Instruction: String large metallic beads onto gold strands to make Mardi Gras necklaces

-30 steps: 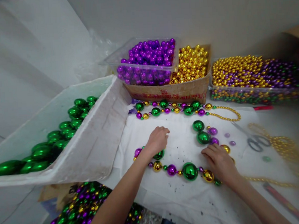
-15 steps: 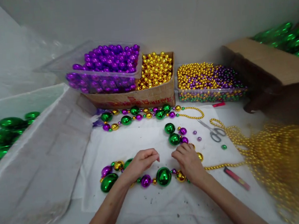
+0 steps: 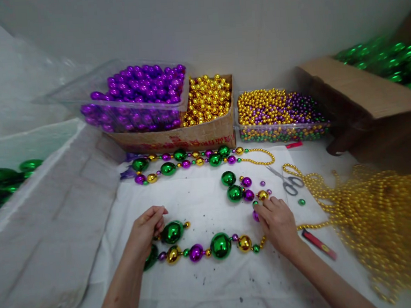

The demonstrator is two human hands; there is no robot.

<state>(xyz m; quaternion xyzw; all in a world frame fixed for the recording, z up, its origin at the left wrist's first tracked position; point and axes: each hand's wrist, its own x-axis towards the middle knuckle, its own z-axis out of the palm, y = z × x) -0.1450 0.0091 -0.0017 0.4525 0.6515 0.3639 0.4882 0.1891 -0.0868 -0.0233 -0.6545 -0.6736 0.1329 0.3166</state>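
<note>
My left hand (image 3: 145, 231) is closed, fingers curled, over the left end of a strand of shiny beads; whatever it pinches is hidden. Just beside its fingers lies a big green bead (image 3: 172, 232) with a small gold one at its end. The strand runs right through a purple bead (image 3: 196, 252) and a larger green bead (image 3: 221, 245) to a gold bead (image 3: 244, 243). My right hand (image 3: 278, 224) has its fingertips bent down among loose beads, next to a gold bead (image 3: 263, 195) and a half-covered purple one; what they grip cannot be made out.
A finished-looking bead necklace (image 3: 167, 169) lies behind. Scissors (image 3: 291, 185), a red-and-black cutter (image 3: 319, 244) and a heap of gold bead chain (image 3: 382, 221) are at right. Behind stand a tub of purple beads (image 3: 144, 90), a carton of gold beads (image 3: 207, 100) and a mixed-bead tub (image 3: 283, 132).
My left hand has moved left, uncovering the big green bead with the small gold one. My right hand has shifted right to the loose beads. The view has turned slightly.
</note>
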